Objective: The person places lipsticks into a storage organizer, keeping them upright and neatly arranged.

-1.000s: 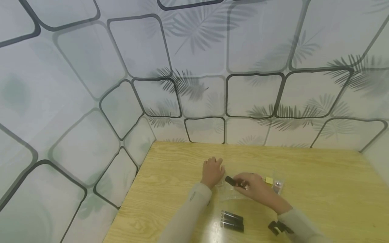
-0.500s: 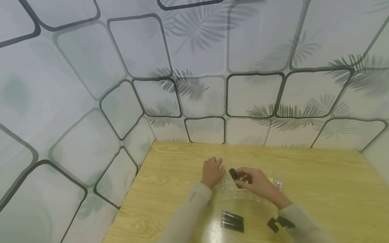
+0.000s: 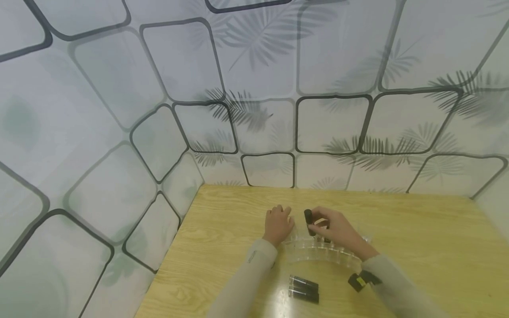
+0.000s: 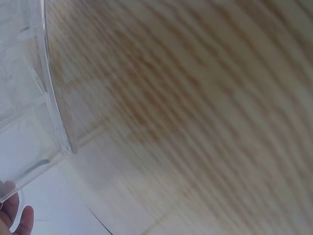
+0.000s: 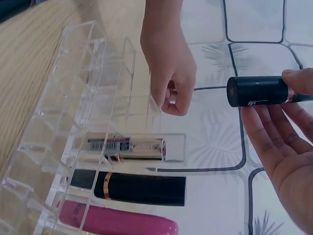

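Note:
My right hand pinches a black lipstick tube between thumb and fingers, held almost upright over the organizer in the head view. The right wrist view shows the lipstick lying sideways, apart from the organizer. A clear stepped plastic organizer stands on the table below. At its left end my left hand grips the edge with curled fingers. Inside the organizer, in the right wrist view, are a tube with a barcode label, a black tube with a gold band and a pink tube.
Two black tubes with clear ends lie side by side on the wooden table, in front of the organizer. A patterned wall borders the table at the back and left. A black device is strapped to the right wrist.
The right hand has risen and moved away from the person, and the lipstick in it has turned from slanted to nearly upright. The left hand has stayed in place.

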`<state>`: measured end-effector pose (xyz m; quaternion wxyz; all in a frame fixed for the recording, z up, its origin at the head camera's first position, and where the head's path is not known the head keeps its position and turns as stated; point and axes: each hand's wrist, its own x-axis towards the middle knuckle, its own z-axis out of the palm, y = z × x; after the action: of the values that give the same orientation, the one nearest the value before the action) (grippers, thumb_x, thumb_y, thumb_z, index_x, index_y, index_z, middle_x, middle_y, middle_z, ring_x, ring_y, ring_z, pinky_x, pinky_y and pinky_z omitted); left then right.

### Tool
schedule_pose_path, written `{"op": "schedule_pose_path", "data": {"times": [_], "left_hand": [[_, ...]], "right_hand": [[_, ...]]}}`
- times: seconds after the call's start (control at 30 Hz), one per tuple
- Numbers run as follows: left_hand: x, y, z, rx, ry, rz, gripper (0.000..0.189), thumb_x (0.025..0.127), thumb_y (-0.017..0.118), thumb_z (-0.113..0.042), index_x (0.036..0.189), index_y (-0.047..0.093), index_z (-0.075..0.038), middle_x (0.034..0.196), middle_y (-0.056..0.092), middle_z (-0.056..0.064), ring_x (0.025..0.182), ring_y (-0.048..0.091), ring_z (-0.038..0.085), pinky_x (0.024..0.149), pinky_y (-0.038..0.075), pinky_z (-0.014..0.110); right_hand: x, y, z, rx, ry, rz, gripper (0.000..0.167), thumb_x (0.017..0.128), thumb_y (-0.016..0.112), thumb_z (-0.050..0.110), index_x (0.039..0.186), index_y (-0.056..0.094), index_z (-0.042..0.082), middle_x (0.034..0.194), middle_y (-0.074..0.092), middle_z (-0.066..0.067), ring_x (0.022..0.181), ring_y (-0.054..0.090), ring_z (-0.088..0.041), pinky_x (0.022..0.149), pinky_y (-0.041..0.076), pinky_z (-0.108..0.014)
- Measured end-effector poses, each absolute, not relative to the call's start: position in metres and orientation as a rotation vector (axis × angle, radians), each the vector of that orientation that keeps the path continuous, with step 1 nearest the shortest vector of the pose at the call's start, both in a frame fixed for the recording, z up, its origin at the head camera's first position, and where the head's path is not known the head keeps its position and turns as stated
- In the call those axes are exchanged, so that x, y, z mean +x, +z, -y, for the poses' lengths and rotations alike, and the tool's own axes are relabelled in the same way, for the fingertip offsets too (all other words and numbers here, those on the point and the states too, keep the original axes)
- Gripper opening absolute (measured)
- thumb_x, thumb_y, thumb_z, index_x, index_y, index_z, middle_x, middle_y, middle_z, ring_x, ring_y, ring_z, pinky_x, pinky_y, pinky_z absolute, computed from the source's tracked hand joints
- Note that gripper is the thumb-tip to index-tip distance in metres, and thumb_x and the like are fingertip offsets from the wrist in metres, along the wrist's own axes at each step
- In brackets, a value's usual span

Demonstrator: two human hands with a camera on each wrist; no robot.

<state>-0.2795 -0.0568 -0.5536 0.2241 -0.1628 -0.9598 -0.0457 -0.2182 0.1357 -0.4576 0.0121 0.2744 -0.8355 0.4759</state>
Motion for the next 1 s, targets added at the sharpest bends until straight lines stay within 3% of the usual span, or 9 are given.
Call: {"op": "schedule_pose_path", "data": {"times": [0.4, 1.0], "left_hand": [[-0.282, -0.555, 0.058, -0.454, -0.134, 2.671, 0.028, 0.084, 0.061, -0.031, 0.109, 0.066, -0.020, 0.082, 0.059, -0.002, 0.069, 0.050, 0.011, 0.065, 0.040, 0.025], [-0.279, -0.552, 0.057, -0.454, -0.132, 2.698, 0.027, 0.085, 0.058, -0.032, 0.109, 0.065, -0.020, 0.086, 0.061, -0.001, 0.073, 0.054, 0.012, 0.070, 0.044, 0.028]], "right_hand": [[-0.238, -0.468, -0.135, 0.842, 1.388, 2.656, 0.026, 0.081, 0.067, 0.001, 0.105, 0.058, 0.000, 0.098, 0.066, -0.014, 0.087, 0.065, -0.026, 0.074, 0.055, -0.029], [-0.243, -0.493, -0.126, 0.923, 1.142, 2.836, 0.019, 0.080, 0.069, 0.006, 0.096, 0.060, 0.011, 0.088, 0.063, 0.005, 0.084, 0.061, -0.013, 0.073, 0.052, -0.030]]}}
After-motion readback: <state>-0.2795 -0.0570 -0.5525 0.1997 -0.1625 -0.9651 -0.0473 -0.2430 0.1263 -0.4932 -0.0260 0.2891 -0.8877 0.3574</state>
